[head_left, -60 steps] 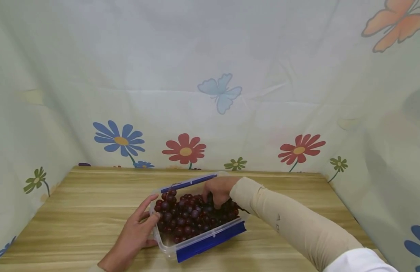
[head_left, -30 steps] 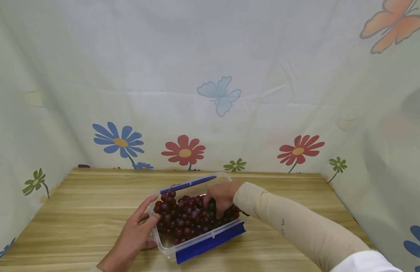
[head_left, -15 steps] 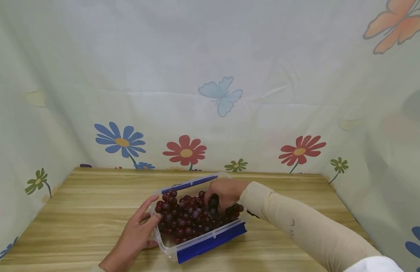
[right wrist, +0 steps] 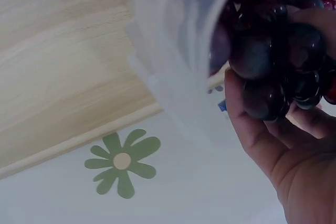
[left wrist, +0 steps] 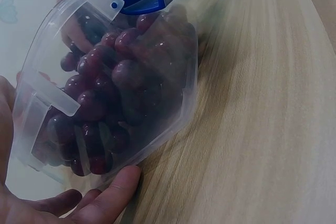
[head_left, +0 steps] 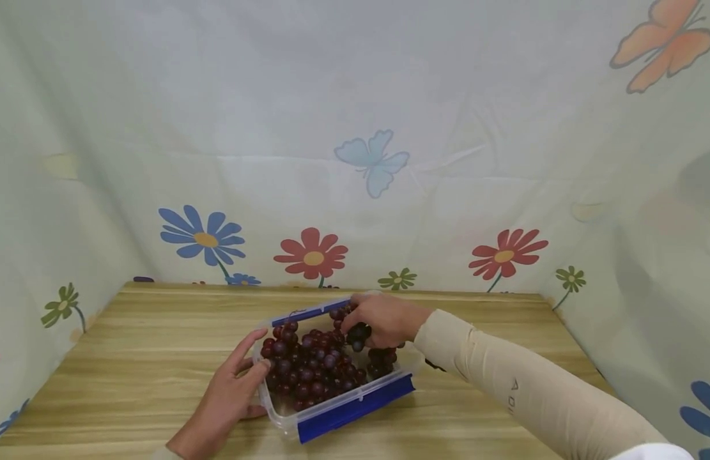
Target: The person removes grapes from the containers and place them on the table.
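Note:
A clear plastic food container (head_left: 285, 421) with blue side latches stands without a lid on the wooden table. Dark red and purple grapes (head_left: 311, 370) fill much of it. My left hand (head_left: 231, 390) holds its left end, thumb at the rim and fingers along the outer wall, which the left wrist view shows too. Above the right part of the container, my right hand (head_left: 392, 316) grips a bunch of grapes (head_left: 358, 336). Up close in the right wrist view, fingers curl beneath this dark bunch (right wrist: 268, 61), beside the translucent wall. Some of the bunch is hidden behind the hand.
A wood-grain table (head_left: 130, 358) lies under the container. Pale cloth (head_left: 262, 160) printed with flowers and butterflies hangs along the back and both sides. One blue latch (head_left: 356, 409) sticks outward at the container's near side.
My right hand has come up from among the grapes with a bunch in its fingers, shifting slightly right. More grapes and container floor show at the right. My left hand has stayed in place.

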A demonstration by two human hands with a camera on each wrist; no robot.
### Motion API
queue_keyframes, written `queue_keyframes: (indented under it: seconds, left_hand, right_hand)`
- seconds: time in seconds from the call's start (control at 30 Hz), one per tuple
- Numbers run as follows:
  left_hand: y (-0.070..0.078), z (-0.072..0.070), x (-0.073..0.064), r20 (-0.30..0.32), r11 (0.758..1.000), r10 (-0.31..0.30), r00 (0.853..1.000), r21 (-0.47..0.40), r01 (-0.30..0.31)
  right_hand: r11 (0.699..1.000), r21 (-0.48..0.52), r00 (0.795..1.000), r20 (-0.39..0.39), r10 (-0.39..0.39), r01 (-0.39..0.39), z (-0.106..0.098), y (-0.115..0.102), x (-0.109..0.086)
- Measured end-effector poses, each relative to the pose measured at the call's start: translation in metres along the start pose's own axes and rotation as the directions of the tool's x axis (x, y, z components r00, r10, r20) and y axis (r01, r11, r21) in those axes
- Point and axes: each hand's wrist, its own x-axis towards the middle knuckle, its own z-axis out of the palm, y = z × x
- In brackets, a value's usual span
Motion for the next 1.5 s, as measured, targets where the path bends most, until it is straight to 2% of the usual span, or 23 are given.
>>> queue_keyframes:
  seconds: [0.33,0.73,1.03,1.27,1.5]
  left_hand:
    - [0.002,0.000,0.000,0.003,1.000,-0.009,1.000,0.006,0.009]
    - [0.004,0.001,-0.002,-0.004,1.000,-0.011,1.000,0.011,0.011]
    - [0.002,0.000,0.000,-0.001,1.000,-0.014,1.000,0.008,0.014]
    - [0.002,0.000,0.000,-0.001,1.000,-0.008,1.000,0.007,0.008]
    - [0.004,0.000,-0.002,-0.012,1.000,-0.022,1.000,0.003,0.022]
  right_hand:
    - [0.996,-0.083,0.999,-0.046,0.027,-0.031,-0.002,-0.009,-0.005]
    - [0.992,-0.128,0.994,-0.110,-0.017,0.003,-0.002,-0.014,-0.016]
    - [0.983,-0.183,0.990,-0.137,-0.017,-0.009,-0.007,-0.017,-0.021]
    - [0.975,-0.221,0.989,-0.139,-0.046,0.014,-0.012,-0.019,-0.024]
    - [0.976,-0.216,0.989,-0.142,-0.045,0.014,-0.018,-0.021,-0.029]
